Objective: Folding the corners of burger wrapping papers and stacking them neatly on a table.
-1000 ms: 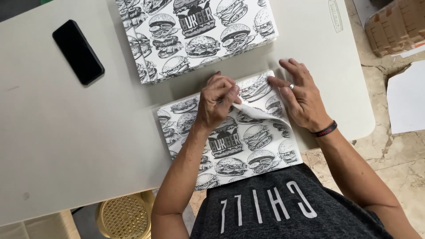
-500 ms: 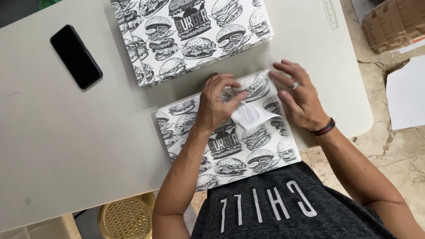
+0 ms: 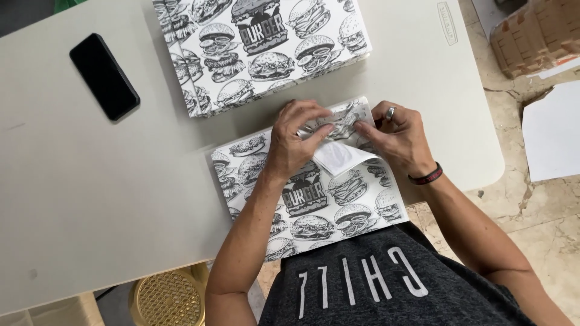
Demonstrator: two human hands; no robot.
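A burger-printed paper sheet [image 3: 314, 199] lies on the pale table [image 3: 121, 199] in front of me. Its far right corner is folded back, showing a white underside [image 3: 338, 156]. My left hand [image 3: 296, 139] pinches the folded paper near the sheet's far edge. My right hand [image 3: 396, 136], with a ring and a dark wristband, grips the same fold from the right, fingertips meeting the left hand's. A stack of the same printed sheets [image 3: 254, 48] lies just beyond my hands.
A black phone [image 3: 104, 75] lies face up at the table's far left. A brown cardboard box [image 3: 538, 36] and white paper [image 3: 553, 130] are on the stone floor to the right. A gold woven stool [image 3: 169, 299] stands under the table's near edge.
Both hands have closed in on the sheet's far right corner. It was lifted and folded back, and the white underside now shows; the right hand went from flat to pinching.
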